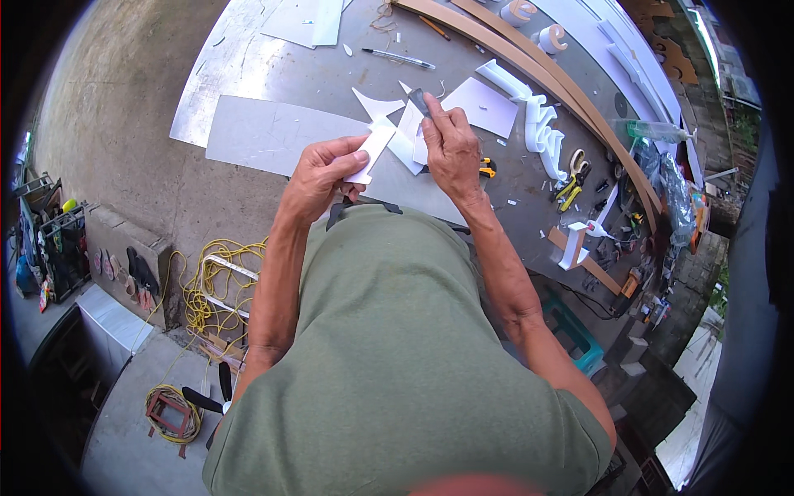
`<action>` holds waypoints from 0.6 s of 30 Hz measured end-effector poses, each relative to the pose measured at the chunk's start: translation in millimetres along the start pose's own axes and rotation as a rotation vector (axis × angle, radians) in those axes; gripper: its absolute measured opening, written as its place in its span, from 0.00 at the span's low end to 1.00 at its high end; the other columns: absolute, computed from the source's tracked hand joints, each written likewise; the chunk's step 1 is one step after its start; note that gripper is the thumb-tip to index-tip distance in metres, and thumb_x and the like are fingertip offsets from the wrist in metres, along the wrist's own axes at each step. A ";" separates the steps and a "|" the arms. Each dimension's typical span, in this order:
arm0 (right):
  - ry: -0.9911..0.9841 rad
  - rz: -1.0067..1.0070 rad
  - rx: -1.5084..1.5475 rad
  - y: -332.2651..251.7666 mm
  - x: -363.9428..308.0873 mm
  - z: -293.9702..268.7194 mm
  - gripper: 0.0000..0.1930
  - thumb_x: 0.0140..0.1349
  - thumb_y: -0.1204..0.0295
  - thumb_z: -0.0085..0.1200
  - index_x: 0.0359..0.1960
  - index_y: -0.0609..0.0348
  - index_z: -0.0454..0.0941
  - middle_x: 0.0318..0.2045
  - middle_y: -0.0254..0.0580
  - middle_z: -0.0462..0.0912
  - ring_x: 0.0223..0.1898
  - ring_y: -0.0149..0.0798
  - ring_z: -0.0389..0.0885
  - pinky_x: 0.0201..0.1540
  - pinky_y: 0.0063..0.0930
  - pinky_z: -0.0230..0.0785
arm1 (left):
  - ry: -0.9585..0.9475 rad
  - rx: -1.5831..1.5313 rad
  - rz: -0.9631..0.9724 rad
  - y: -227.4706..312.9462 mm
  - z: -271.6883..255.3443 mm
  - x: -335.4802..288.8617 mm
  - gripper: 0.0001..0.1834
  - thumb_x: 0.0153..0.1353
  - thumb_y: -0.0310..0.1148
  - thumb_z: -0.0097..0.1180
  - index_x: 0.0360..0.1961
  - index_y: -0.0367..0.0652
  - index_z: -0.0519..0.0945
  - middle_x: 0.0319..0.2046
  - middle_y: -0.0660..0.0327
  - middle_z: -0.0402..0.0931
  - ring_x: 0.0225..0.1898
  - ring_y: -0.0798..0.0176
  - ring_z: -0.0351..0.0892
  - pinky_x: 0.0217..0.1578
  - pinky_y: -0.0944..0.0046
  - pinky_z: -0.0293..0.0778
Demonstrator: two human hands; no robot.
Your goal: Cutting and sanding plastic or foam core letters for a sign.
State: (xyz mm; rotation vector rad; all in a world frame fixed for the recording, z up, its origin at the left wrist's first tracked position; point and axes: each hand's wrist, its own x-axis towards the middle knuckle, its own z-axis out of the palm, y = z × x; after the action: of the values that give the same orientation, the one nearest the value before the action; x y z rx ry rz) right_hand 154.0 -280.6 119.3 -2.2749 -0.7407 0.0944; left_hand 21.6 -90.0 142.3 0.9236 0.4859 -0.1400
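My left hand [324, 174] pinches a narrow white flat piece [379, 150] with a small notch at its lower end, held just over the table edge. To its right, my right hand [451, 147] grips a small dark grey piece [419, 102] like folded sandpaper; its exact kind is unclear. Beneath and between the hands lie white sheet offcuts [377, 105], some pointed. A white sheet [486, 107] rests just beyond my right hand. Beside my right wrist is a yellow and black utility knife [488, 169], partly hidden.
The metal table [248, 74] carries a pen [399, 58], joined white raised letters [542, 136], yellow-handled pliers [571, 194] and long curved brown strips [571, 83]. A glue gun [597, 230] lies at the right. Yellow cord [211, 285] tangles on the floor at left; a green stool [579, 335] stands right.
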 end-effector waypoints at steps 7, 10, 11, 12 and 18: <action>-0.492 -0.012 -0.167 15.5 -39.8 34.3 0.30 0.64 0.65 0.60 0.68 0.54 0.68 0.44 0.44 0.77 0.44 0.48 0.79 0.47 0.43 0.73 | 0.160 0.688 -0.039 -14.5 -47.9 13.1 0.24 0.61 0.35 0.67 0.57 0.36 0.80 0.26 0.62 0.82 0.25 0.72 0.78 0.26 0.72 0.72; -0.335 -0.171 0.023 6.0 -34.6 30.0 0.38 0.55 0.68 0.66 0.69 0.54 0.65 0.63 0.49 0.68 0.64 0.53 0.67 0.65 0.48 0.60 | 0.080 0.946 0.071 -13.5 -42.7 14.4 0.27 0.60 0.33 0.68 0.58 0.36 0.77 0.25 0.61 0.82 0.27 0.69 0.80 0.29 0.68 0.75; -0.313 -0.191 0.025 3.1 -30.5 27.7 0.38 0.55 0.68 0.66 0.69 0.54 0.65 0.63 0.49 0.68 0.64 0.53 0.67 0.65 0.48 0.60 | 0.025 0.974 0.038 -11.1 -38.4 18.2 0.30 0.57 0.31 0.69 0.59 0.35 0.73 0.25 0.58 0.82 0.28 0.65 0.82 0.33 0.64 0.76; -0.351 -0.273 0.020 -1.7 -29.4 25.5 0.39 0.54 0.69 0.66 0.70 0.55 0.64 0.64 0.49 0.68 0.65 0.53 0.67 0.66 0.47 0.60 | -0.025 1.043 0.039 -8.5 -35.7 20.2 0.30 0.57 0.31 0.69 0.60 0.35 0.73 0.25 0.56 0.82 0.28 0.64 0.82 0.34 0.63 0.76; -0.375 -0.392 0.001 2.9 -28.8 30.5 0.33 0.56 0.72 0.64 0.65 0.56 0.69 0.56 0.47 0.75 0.59 0.48 0.74 0.60 0.43 0.65 | -0.152 1.148 0.069 3.7 -15.0 30.8 0.40 0.55 0.33 0.70 0.67 0.35 0.66 0.24 0.54 0.82 0.28 0.58 0.83 0.35 0.60 0.76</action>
State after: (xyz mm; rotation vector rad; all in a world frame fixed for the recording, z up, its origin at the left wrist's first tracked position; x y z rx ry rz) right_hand 123.0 -278.6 90.9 -2.0896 -1.3663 0.3400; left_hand 44.9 -73.1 123.2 2.0295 0.1963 -0.4470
